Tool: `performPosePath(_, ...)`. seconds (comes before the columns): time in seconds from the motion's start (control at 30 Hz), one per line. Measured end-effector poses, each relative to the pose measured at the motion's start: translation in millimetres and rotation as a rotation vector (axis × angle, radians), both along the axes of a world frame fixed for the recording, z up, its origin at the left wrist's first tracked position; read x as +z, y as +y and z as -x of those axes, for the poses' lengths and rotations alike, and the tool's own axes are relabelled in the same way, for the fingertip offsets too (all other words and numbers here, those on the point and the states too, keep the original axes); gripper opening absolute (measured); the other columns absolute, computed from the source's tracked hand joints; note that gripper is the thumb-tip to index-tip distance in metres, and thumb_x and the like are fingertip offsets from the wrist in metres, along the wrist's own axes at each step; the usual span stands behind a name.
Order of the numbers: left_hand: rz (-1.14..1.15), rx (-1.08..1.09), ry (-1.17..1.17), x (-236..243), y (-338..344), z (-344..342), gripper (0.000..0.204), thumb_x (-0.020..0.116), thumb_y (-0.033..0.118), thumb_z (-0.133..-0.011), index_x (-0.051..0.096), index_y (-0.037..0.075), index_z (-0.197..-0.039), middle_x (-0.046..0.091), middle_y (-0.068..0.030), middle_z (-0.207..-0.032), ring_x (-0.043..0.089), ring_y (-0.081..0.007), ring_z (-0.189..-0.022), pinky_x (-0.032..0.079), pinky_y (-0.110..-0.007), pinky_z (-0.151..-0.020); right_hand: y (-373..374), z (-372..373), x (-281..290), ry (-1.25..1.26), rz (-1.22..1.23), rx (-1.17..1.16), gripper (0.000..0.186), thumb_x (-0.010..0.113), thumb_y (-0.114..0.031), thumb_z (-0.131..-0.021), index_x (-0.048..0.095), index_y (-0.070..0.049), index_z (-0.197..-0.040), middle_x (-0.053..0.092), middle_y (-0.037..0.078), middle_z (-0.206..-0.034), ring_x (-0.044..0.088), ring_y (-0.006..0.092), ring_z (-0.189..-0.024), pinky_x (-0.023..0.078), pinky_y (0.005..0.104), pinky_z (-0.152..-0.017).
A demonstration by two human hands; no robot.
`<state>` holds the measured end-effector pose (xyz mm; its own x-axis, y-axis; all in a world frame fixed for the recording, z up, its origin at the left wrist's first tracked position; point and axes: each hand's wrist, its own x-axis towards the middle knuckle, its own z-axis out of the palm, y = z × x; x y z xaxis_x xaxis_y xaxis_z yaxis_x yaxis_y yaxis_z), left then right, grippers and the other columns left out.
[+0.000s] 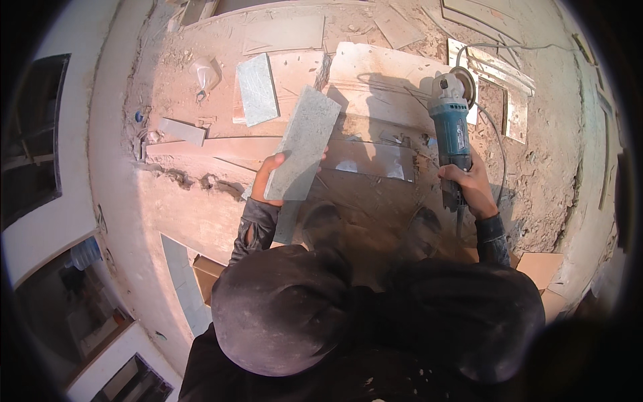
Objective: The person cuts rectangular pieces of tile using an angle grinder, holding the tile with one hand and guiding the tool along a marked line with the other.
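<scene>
The left hand (269, 175) is clamped on the lower end of a grey stone tile (305, 143) whose long axis runs up and slightly right, away from the person, while the right hand (471, 187) grips the angle grinder (450, 130) by its handle, disc end pointing away over dusty slabs (375, 74).

We held a grey stone tile (303, 144) in our left hand (268, 175) at ten o'clock, and a blue angle grinder (451, 130) in our right hand (473, 187) at two o'clock, above the dusty floor (549, 134).
</scene>
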<state>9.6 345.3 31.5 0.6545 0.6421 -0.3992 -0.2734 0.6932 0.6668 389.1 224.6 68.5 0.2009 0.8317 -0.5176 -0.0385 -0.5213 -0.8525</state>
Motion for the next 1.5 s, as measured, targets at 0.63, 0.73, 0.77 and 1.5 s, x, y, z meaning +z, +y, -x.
performPosePath(0.63,0.194,0.202,-0.569,4,37,-65,0.104,0.046,0.074,-0.084,0.017,0.002,-0.154,0.026,-0.0383,-0.149,0.044,-0.0486,-0.129,0.043,-0.057,-0.1,0,0,-4,-0.01,-0.01,-0.051,0.043,0.074,-0.012,-0.074,0.058,0.0,-0.112,0.061,0.002,-0.086,0.057,0.0106,-0.074,0.047,0.026,-0.068)
performPosePath(0.73,0.185,0.225,-0.556,3,39,-68,0.101,0.044,0.073,-0.086,0.016,0.005,-0.155,0.022,-0.0383,-0.15,0.041,-0.049,-0.132,0.043,-0.059,-0.101,-3,-2,-11,0.001,-0.01,-0.05,0.042,0.074,-0.013,-0.074,0.058,0.0,-0.111,0.062,0.002,-0.087,0.058,0.0111,-0.075,0.047,0.026,-0.068)
performPosePath(0.77,0.213,0.225,-0.587,4,39,-69,0.099,0.043,0.072,-0.086,0.016,0.006,-0.155,0.021,-0.0377,-0.151,0.04,-0.0489,-0.133,0.041,-0.059,-0.101,-3,-2,-12,0.001,-0.01,-0.05,0.042,0.074,-0.013,-0.074,0.058,0.0,-0.111,0.062,0.003,-0.087,0.058,0.0111,-0.075,0.047,0.0261,-0.069)
performPosePath(1.5,0.154,0.151,-0.58,-33,47,-59,0.077,0.045,0.056,-0.097,0.025,0.006,-0.152,0.039,-0.0245,-0.144,0.047,-0.0367,-0.125,0.045,-0.049,-0.097,0,-2,-9,0.023,-0.003,-0.039,0.046,0.076,-0.015,-0.074,0.058,-0.001,-0.115,0.063,0.003,-0.09,0.059,0.0113,-0.077,0.048,0.0262,-0.07)
